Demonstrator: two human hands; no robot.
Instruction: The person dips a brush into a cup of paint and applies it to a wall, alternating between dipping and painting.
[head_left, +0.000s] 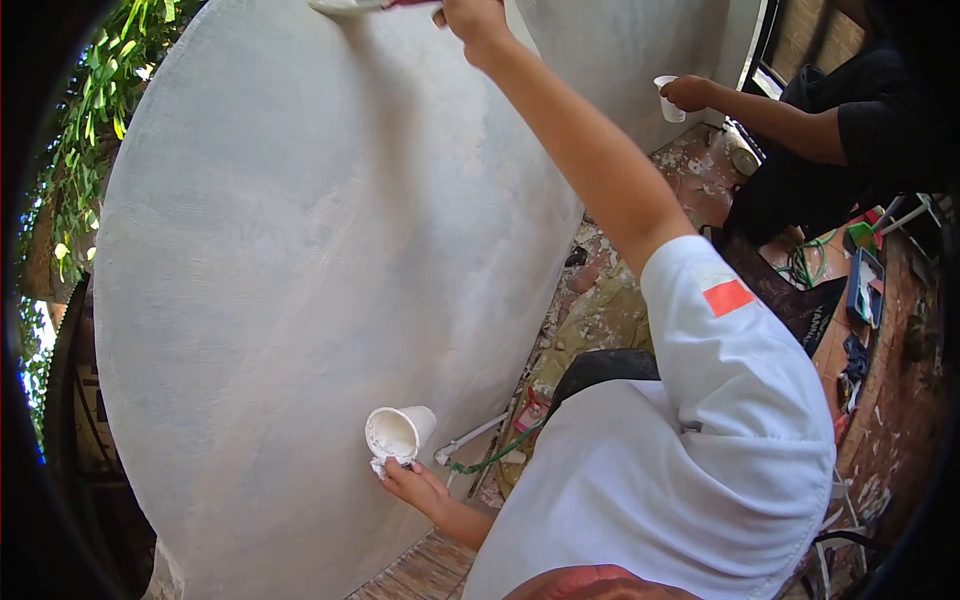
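Observation:
My right hand (475, 25) is raised at the top edge, its fingers closed round the red handle of a paintbrush (345, 5). The brush's pale head lies close against the grey-white wall (300, 250), and part of it is cut off by the frame. Lower down, my left hand (415, 487) grips a white plastic cup (418, 425) from below. White paint coats the cup's inside, and white smears cover its rim by my fingers. The cup is tipped with its mouth toward the wall.
At the upper right a person in dark clothes holds another white cup (672, 103). Paint-spotted sheeting (600, 320) covers the floor along the wall's foot. A white pipe (475, 437) and green hose (500, 455) lie near my left arm. A blue tray (865, 288) sits at the right.

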